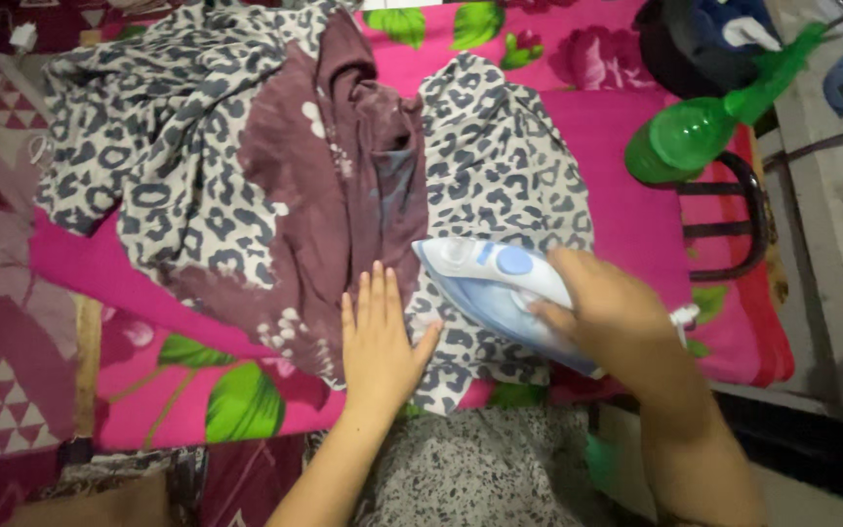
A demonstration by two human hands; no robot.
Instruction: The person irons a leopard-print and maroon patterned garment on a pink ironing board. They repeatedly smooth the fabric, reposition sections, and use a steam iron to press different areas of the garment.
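A garment [246, 166] in grey leopard print with a maroon panel lies spread on a pink floral cloth [617, 195]. My left hand [378, 337] lies flat on the near edge of the garment, fingers together and pointing away from me. My right hand [607, 307] grips the handle of a white and blue clothes iron [495, 283]. The iron rests on the leopard-print part, its tip pointing left, just right of my left hand.
A green spray bottle [704, 132] lies at the right on the pink cloth, over a black handle [748, 220]. Dark containers [704, 39] stand at the top right. A patterned maroon mat [2, 312] covers the left side.
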